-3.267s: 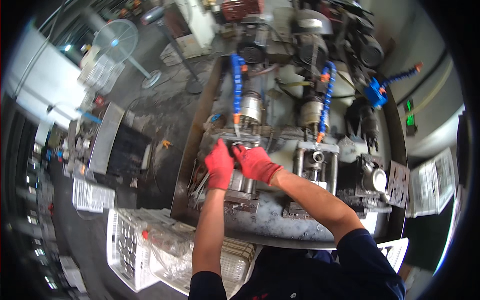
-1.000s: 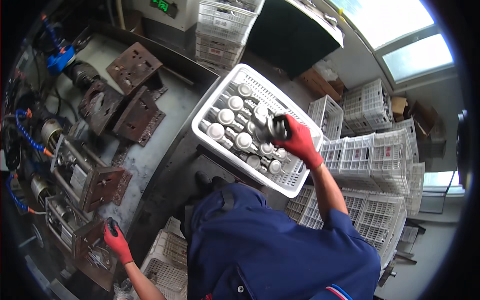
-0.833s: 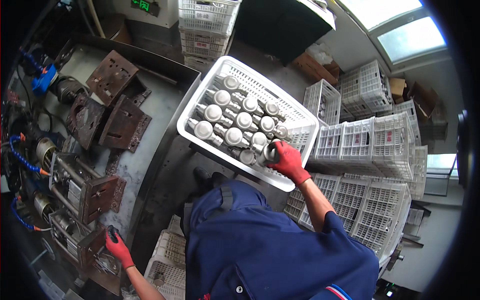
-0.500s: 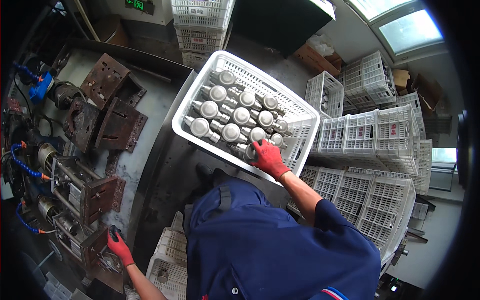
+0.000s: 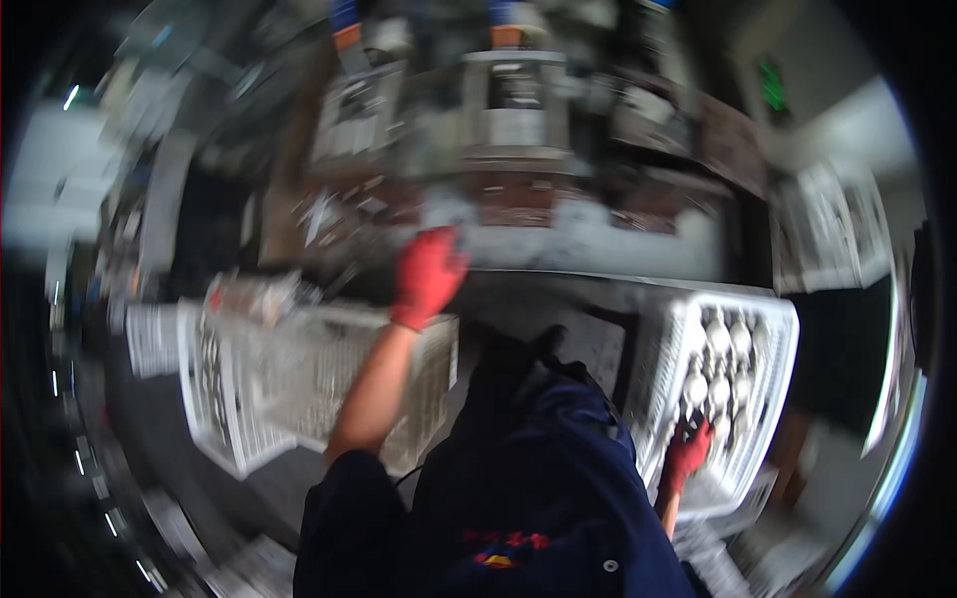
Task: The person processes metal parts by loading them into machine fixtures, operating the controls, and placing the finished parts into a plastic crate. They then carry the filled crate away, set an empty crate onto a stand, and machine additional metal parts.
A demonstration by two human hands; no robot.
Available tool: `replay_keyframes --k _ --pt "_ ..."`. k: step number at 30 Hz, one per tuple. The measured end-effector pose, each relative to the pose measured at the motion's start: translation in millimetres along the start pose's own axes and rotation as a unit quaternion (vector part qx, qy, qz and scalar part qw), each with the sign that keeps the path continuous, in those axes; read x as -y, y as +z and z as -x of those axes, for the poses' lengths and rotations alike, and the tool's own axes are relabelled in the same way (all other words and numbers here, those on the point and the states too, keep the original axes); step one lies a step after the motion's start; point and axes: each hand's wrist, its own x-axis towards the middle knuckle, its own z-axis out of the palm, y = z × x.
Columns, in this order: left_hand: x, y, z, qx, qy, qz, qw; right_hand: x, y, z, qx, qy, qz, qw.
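The view is smeared by motion. My left hand (image 5: 431,274), in a red glove, hovers by the front edge of the workbench (image 5: 598,249); its fingers are too blurred to read. At the right, my right hand (image 5: 688,447), gloved in red with dark fingertips, reaches into a white plastic crate (image 5: 788,344). Its fingers are closed about a silver metal part at the near end of the rows. Several more such round-headed metal parts (image 5: 718,339) lie in rows in that crate.
Clamping fixtures (image 5: 513,115) with brown steel plates line the bench. Other white crates (image 5: 229,399) stand at the left, a clear plastic bag (image 5: 254,297) on their back edge. Another crate stack (image 5: 832,224) is at the far right.
My view has swung left, so the bench now lies ahead and the crate of parts at my right. My left hand appears nearer the middle; my right hand is still at the parts.
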Motion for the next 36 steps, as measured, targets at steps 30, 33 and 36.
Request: replay_keyframes --k 30,33,36 --pt "448.8 127.0 381.0 0.145 0.104 -0.645 0.743 420.3 129.7 -28.1 0.171 -0.509 0.022 0.843" --pt "435.2 130.0 376.2 0.162 0.088 -0.551 0.814 424.6 128.5 -28.8 0.173 -0.495 0.026 0.851" --pt "423.8 126.0 370.7 0.203 0.045 -0.458 0.864 423.2 132.0 -29.5 0.152 -0.492 0.03 0.857"
